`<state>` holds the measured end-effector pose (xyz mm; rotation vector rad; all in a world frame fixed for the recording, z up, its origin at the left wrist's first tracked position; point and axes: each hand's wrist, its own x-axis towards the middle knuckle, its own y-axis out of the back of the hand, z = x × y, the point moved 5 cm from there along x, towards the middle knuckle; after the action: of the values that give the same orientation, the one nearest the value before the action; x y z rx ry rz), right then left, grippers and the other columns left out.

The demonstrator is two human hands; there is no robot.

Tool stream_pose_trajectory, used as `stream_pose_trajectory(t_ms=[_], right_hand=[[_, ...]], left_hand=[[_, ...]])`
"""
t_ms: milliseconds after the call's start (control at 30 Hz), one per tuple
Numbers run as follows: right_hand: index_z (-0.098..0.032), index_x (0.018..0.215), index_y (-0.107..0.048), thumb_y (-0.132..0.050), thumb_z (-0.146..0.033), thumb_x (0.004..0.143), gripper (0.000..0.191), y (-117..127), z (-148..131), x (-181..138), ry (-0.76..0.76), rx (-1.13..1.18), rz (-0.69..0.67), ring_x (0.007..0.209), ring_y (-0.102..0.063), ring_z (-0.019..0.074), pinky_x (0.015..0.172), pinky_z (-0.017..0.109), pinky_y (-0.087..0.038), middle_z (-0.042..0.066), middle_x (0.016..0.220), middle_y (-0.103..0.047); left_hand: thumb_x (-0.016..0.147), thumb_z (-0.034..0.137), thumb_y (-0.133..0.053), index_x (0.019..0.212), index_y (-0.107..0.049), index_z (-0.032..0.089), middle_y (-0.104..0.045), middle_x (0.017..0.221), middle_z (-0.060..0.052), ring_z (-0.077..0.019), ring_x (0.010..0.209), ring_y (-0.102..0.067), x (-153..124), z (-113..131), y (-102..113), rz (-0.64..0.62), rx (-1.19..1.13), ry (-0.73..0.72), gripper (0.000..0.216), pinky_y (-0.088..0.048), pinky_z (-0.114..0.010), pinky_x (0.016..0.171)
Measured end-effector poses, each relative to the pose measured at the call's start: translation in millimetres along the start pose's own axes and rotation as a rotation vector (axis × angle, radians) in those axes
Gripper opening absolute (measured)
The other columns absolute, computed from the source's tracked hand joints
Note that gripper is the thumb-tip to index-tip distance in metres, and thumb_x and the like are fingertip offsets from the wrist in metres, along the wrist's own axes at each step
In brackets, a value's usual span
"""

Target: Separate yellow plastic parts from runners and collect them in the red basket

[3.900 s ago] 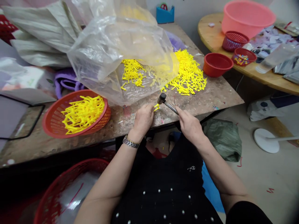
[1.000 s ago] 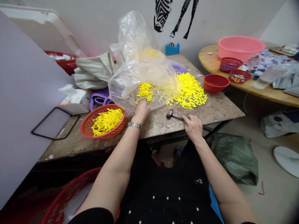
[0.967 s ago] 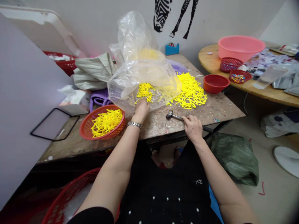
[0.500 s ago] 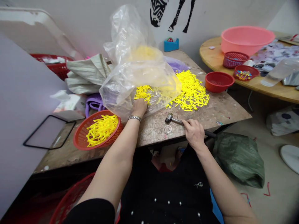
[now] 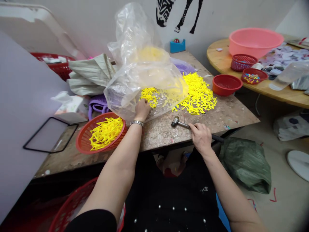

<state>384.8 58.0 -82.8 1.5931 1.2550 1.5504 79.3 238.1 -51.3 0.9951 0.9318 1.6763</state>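
Observation:
My left hand (image 5: 142, 110), a watch on its wrist, is at the mouth of a clear plastic bag (image 5: 120, 93). Its fingers are curled at the near edge of some small yellow plastic sticks (image 5: 149, 96); whatever they hold is hidden. My right hand (image 5: 202, 137) is wrapped around the handle of a small hammer (image 5: 181, 123), whose head hovers at the table's near side beside a small clear round disc (image 5: 174, 132). A larger heap of yellow sticks (image 5: 196, 95) lies right of the bag. More of them fill an orange basket (image 5: 83, 141) to the left.
A red bowl (image 5: 227, 85) stands at the right of the worn table (image 5: 231, 116). Behind are a blue tape dispenser (image 5: 178, 46) and, on a round table, a pink basin (image 5: 256, 40). A black wire frame (image 5: 49, 150) and tissue pack (image 5: 71, 108) sit left.
My left hand has drawn slightly back and left, its wrist turning a little, while staying by the yellow sticks. My right hand and the hammer have hardly moved.

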Motion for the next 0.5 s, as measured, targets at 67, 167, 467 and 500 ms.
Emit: stream_pose_trajectory(t_ms=[67,167,467,500], right_hand=[[-0.026,0.128,-0.069,-0.051,-0.022,0.099,0.034,0,0,0,0.002,0.002,-0.005,0.098,-0.052,0.0239,0.078,0.038,-0.032,0.007,0.108,-0.07],[-0.026,0.129,-0.068,-0.049,-0.023,0.1,0.035,0,0,0,0.002,0.0,-0.016,0.097,-0.052,0.0244,0.078,0.038,-0.032,0.008,0.108,-0.069],[-0.025,0.13,-0.067,-0.047,-0.023,0.1,0.036,2,-2,1,-0.031,-0.01,-0.06,0.099,-0.052,0.0253,0.079,0.037,-0.032,0.009,0.109,-0.069],[-0.025,0.13,-0.067,-0.047,-0.023,0.1,0.036,3,-3,1,-0.037,-0.006,-0.071,0.1,-0.053,0.0253,0.079,0.037,-0.033,0.009,0.109,-0.069]], left_hand=[[0.092,0.02,-0.044,0.11,-0.07,0.014,-0.074,0.112,-0.015,-0.0268,0.104,-0.066,-3,3,6,0.02,-0.014,0.002,0.033,-0.048,-0.034,0.087],[0.091,0.02,-0.046,0.107,-0.071,0.016,-0.075,0.112,-0.014,-0.0274,0.105,-0.066,-7,7,13,0.044,-0.042,0.003,0.03,-0.048,-0.034,0.088],[0.088,0.028,-0.049,0.1,-0.066,0.018,-0.068,0.08,-0.003,-0.0179,0.068,-0.066,-42,15,28,0.016,-0.494,-0.013,0.023,-0.049,-0.026,0.058],[0.087,0.03,-0.051,0.098,-0.066,0.018,-0.067,0.078,-0.003,-0.0163,0.063,-0.064,-51,19,30,0.001,-0.584,-0.037,0.022,-0.047,-0.025,0.053]])
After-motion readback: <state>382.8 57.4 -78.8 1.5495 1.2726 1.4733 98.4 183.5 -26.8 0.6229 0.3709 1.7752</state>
